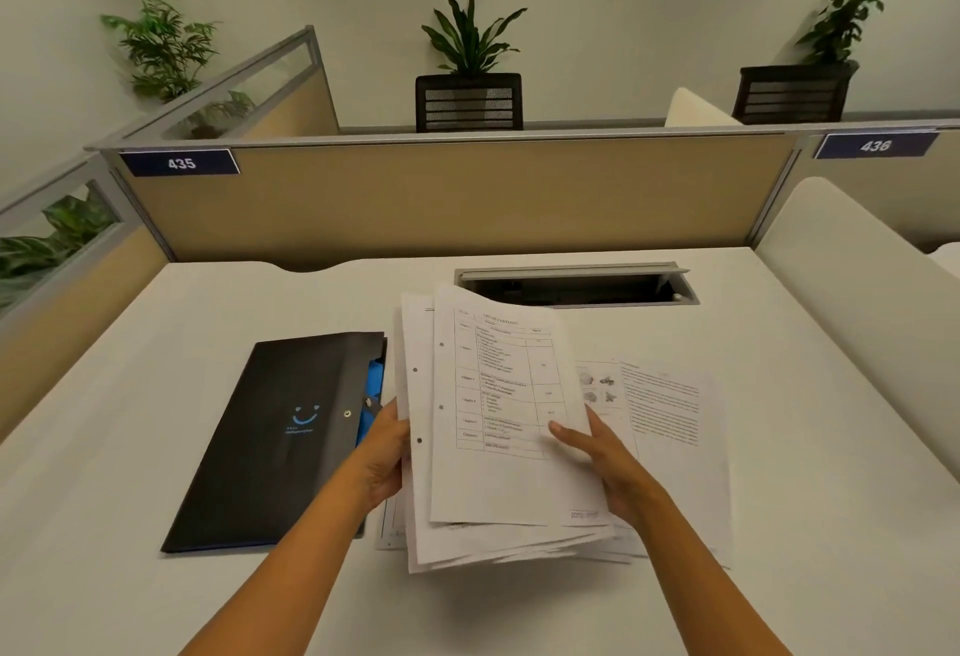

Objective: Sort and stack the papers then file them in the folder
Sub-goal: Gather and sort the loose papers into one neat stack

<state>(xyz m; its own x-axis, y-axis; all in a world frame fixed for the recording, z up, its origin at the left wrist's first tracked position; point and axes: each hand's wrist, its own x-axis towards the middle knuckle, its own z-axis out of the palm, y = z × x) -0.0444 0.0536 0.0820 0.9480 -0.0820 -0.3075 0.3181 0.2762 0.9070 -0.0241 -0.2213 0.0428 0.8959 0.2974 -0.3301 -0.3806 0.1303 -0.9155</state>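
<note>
A stack of printed white papers [493, 447] is lifted and tilted above the desk, its top sheet showing a contents table. My left hand [382, 453] grips the stack's left edge. My right hand [608, 463] holds its right side, thumb lying on the top sheet. More printed sheets [670, 406] lie flat on the desk under and to the right of the held stack. A black folder [280, 437] with a blue smiley logo lies closed to the left, blue inner pockets showing at its right edge.
The white desk [156, 577] is fenced by beige partitions marked 435 and 436. An open cable tray slot [576, 286] sits behind the papers. A white curved divider [841, 266] rises on the right. Potted plants stand on the partition ledge.
</note>
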